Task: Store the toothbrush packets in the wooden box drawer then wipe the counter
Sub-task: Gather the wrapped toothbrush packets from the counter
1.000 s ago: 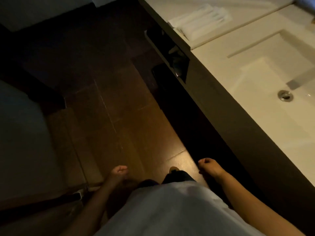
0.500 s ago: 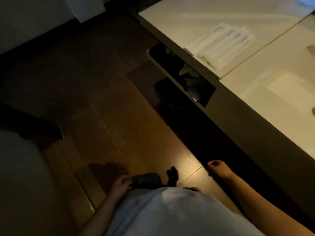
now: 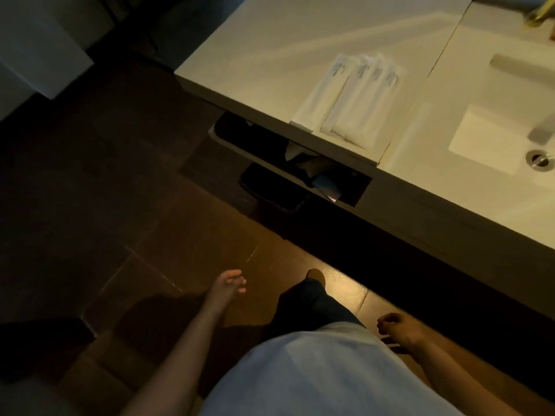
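Observation:
Several white toothbrush packets (image 3: 351, 100) lie fanned in a pile at the front edge of the pale counter (image 3: 270, 49), just left of the sink. Both hands hang low over the dark floor, far below the packets. My left hand (image 3: 226, 285) is raised a little, fingers loosely apart, holding nothing. My right hand (image 3: 396, 327) sits by my hip with the fingers curled in and nothing in them. No wooden box drawer shows in this view.
A white sink basin (image 3: 492, 136) with a metal drain (image 3: 540, 159) lies right of the packets. Under the counter an open shelf (image 3: 300, 163) holds dark items, with a dark bin (image 3: 270, 190) below. A white block (image 3: 39, 55) stands far left. Brown floor tiles lie ahead.
The view has swung towards the counter, so the packets look nearer and larger. My left hand has lifted away from my body and opened. My right hand stays low.

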